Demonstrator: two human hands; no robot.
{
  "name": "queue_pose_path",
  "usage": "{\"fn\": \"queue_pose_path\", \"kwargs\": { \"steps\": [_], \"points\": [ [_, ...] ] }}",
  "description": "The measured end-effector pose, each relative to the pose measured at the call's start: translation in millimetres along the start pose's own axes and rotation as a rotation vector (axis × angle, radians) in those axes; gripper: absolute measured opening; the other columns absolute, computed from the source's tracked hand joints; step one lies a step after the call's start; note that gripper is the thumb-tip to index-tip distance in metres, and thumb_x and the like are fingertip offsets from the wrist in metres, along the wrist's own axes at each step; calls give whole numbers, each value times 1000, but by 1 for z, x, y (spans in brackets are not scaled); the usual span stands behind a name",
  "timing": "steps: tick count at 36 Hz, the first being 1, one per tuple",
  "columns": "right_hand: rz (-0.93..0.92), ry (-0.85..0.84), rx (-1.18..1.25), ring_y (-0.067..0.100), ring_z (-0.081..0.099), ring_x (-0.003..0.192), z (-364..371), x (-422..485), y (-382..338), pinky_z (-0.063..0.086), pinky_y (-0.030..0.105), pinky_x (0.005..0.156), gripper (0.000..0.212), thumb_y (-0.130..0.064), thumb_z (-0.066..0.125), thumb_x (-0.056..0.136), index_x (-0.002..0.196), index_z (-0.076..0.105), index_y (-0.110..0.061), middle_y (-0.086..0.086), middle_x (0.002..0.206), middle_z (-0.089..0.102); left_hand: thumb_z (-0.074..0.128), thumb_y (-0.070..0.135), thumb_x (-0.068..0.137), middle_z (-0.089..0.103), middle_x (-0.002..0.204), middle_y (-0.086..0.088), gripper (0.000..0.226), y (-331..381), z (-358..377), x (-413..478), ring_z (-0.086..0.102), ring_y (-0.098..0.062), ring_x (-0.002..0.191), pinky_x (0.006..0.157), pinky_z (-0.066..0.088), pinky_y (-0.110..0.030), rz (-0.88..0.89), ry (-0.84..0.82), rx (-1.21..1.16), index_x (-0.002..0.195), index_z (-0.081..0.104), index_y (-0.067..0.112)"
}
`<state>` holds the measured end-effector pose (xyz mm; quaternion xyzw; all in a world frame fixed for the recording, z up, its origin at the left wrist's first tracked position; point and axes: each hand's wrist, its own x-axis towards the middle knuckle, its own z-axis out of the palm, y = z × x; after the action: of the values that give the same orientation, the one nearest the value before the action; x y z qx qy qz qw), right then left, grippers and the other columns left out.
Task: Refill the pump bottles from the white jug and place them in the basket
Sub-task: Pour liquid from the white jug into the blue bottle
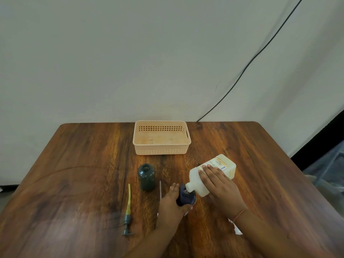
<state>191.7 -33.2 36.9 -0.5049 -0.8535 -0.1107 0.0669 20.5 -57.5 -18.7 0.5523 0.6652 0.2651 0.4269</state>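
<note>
The right hand (217,183) clamps the tilted white plastic jug (212,174) around its body; it looks light and slippery. The left hand (172,200) grips the dark blue bottle (186,197) on the wooden counter (74,174).

A brown wooden desk (74,174) with rounded corners stands against a plain white wall (111,53). A thin black cable (260,51) runs slantwise down the wall and goes behind the desk's far edge. On the right, past the desk, lies something see-through (327,170), too blurry to tell.
</note>
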Motion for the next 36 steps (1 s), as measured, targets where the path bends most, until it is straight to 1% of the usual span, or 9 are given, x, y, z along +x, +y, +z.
{"fn": "queue_pose_path", "kwargs": {
  "steps": [6,13,19,22,26,28,36],
  "points": [
    [6,-15,1,27,60,114,1,0,0,37,38,94,84,-19,93,46,122,58,-14,8,124,64,74,29,77,36,151,4,82,1,-1,0,35,-18,138,111,37,-37,4,-3,3,145,29,19],
    [0,-17,2,27,59,116,1,0,1,37,40,96,83,-19,92,48,123,57,-15,8,126,63,73,28,78,31,153,4,84,0,-1,0,30,-17,141,113,34,-36,8,0,8,146,25,19],
    [-13,-10,-1,27,60,115,-2,1,1,46,40,93,83,-18,93,47,122,59,-14,8,124,64,74,28,77,32,152,5,85,0,0,0,32,-17,140,113,34,-36,4,7,1,146,27,19],
    [-19,-9,-12,27,59,115,-1,1,1,43,39,94,83,-17,93,47,123,58,-14,9,124,64,74,29,77,33,152,5,84,0,0,0,34,-17,139,112,35,-36,-4,7,16,146,26,20],
    [-14,-29,-5,27,59,116,0,1,2,44,40,94,84,-18,93,47,124,57,-15,8,125,63,73,28,78,37,151,5,81,0,0,0,37,-18,137,110,38,-37,0,-5,6,146,28,21],
    [-14,-33,-9,27,58,117,1,1,2,43,39,95,84,-19,92,48,124,57,-15,8,126,62,73,28,78,37,150,5,81,0,0,0,37,-18,137,110,39,-37,0,-6,1,145,29,21],
    [-26,-22,-6,28,58,116,1,2,3,41,40,95,85,-18,92,48,125,56,-14,9,126,62,72,28,79,34,152,4,82,0,-1,0,34,-18,139,112,36,-38,1,-7,12,146,26,20]
  ]
}}
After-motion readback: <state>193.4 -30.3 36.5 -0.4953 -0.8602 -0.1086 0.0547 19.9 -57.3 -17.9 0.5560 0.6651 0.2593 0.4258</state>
